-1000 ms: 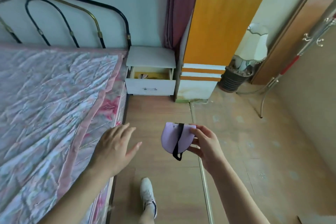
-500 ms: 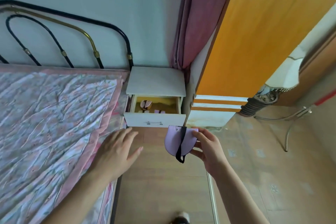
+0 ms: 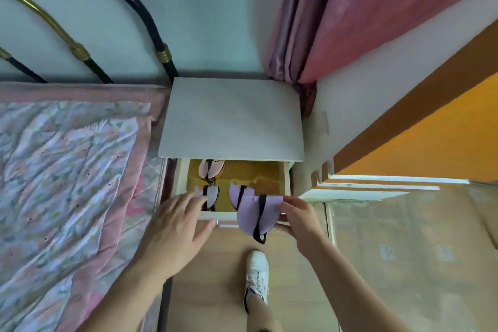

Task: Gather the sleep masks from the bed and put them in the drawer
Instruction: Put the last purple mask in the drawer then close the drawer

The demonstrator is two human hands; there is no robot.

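My right hand (image 3: 301,221) pinches a folded lilac sleep mask (image 3: 249,217) with a black strap, held over the front edge of the open drawer (image 3: 285,180) of a white nightstand (image 3: 231,118). Three more masks lie inside the drawer: a pink one (image 3: 211,167) at the back left, a pale one (image 3: 213,194) at the front left, and a lilac one (image 3: 238,194) in the middle, partly hidden by the held mask. My left hand (image 3: 175,232) hovers with fingers spread over the drawer's front left corner, holding nothing.
The bed (image 3: 67,183) with a floral pink cover lies to the left, its metal headboard (image 3: 151,27) against the wall. A pink curtain (image 3: 336,16) and an orange wardrobe (image 3: 431,137) stand to the right. My white shoe (image 3: 257,275) rests on the wooden floor below the drawer.
I have walked up to the nightstand. Both hands now reach the drawer's front, with the lilac mask carried from mid-room to just above the drawer edge.
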